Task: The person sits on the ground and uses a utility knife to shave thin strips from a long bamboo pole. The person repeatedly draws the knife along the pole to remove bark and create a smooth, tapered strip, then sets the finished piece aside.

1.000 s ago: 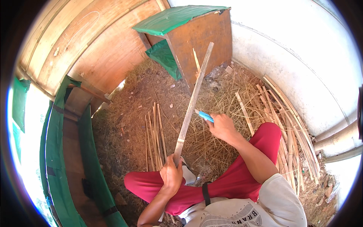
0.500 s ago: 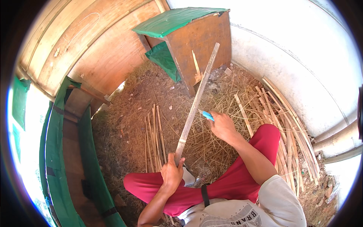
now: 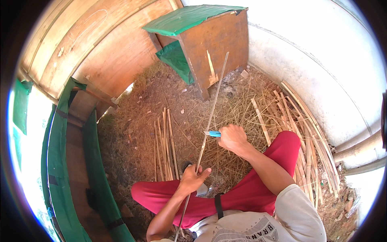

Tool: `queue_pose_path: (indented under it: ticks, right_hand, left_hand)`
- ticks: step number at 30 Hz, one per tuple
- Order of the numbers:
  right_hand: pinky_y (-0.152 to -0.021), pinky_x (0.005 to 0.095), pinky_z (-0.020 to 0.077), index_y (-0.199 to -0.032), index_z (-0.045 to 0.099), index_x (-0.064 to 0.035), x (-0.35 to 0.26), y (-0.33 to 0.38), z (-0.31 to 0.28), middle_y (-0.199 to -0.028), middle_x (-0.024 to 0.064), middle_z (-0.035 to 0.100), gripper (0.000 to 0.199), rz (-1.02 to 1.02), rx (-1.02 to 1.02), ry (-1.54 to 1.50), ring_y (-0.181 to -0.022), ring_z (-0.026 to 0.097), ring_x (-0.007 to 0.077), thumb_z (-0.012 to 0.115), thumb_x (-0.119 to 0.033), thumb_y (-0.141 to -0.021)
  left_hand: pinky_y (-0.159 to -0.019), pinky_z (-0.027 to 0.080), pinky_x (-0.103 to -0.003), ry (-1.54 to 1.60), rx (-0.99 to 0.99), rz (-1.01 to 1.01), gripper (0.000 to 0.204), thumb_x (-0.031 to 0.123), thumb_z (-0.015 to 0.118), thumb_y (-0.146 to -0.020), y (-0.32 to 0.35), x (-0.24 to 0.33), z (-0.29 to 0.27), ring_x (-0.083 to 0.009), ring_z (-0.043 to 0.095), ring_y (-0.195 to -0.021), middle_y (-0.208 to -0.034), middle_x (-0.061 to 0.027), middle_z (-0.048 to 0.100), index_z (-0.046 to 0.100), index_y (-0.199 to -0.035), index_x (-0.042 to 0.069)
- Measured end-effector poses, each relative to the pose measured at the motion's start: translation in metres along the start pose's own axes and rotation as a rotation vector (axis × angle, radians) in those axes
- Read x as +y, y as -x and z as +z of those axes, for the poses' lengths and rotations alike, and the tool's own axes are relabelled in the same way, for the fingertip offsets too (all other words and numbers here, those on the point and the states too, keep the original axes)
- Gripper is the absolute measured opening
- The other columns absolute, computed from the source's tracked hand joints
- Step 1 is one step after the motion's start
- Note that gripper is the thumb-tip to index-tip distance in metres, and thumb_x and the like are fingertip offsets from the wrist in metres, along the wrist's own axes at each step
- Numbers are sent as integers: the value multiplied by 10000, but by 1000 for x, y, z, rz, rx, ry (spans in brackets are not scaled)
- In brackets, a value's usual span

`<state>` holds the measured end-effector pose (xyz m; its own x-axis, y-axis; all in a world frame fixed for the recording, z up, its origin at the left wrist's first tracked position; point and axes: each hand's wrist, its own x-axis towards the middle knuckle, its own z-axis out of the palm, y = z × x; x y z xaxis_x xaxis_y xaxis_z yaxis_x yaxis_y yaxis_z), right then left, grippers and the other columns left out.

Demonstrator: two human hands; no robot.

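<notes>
On bare earth littered with dry straw (image 3: 242, 105), the person sat in red trousers (image 3: 250, 193), hemmed in by a white curved wall (image 3: 306, 60) on the right and timber boarding (image 3: 100, 44) on the left. A brown wooden box with a green top (image 3: 217, 40) stood ahead. The left hand (image 3: 192, 179) was closed around a long bamboo strip (image 3: 211, 113) slanting up toward the box. The right hand (image 3: 233, 138) gripped a blue-handled knife (image 3: 212, 133), blade touching the strip. Cut strips (image 3: 163, 145) lay left; a larger heap (image 3: 310, 137) lay along the wall.
</notes>
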<state>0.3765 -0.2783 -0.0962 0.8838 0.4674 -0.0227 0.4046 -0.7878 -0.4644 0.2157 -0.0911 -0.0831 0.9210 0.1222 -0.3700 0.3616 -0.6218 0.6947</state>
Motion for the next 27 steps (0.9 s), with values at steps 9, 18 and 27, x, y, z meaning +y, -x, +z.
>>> queue_pose_path:
  ticks: [9, 18, 27]
  right_hand:
    - [-538, 459, 546, -738, 721, -52, 4, -8, 36, -659, 141, 664, 125, -6, 52, 59, -592, 670, 306, 620, -100, -795]
    - [-542, 464, 545, -717, 711, -56, 4, -16, 69, -677, 158, 671, 152, -2, 87, 95, -614, 688, 313, 604, -115, -808]
    - [-698, 456, 577, -833, 741, -27, 35, -40, 70, -888, 206, 724, 207, 192, 10, 95, -842, 730, 356, 597, -171, -867]
  left_hand:
    - [-603, 454, -394, -70, -19, -20, 197, 148, 657, -885, 14, 12, 5, -248, 561, -639, -679, -132, 542, 514, -860, 16]
    - [-617, 469, -418, -81, -55, -53, 124, 95, 590, -846, 26, -2, 2, -276, 590, -642, -673, -154, 559, 517, -872, -3]
    - [-639, 477, -428, -105, -184, -107, 151, 122, 600, -851, 74, -6, -7, -328, 595, -668, -684, -183, 575, 536, -880, -12]
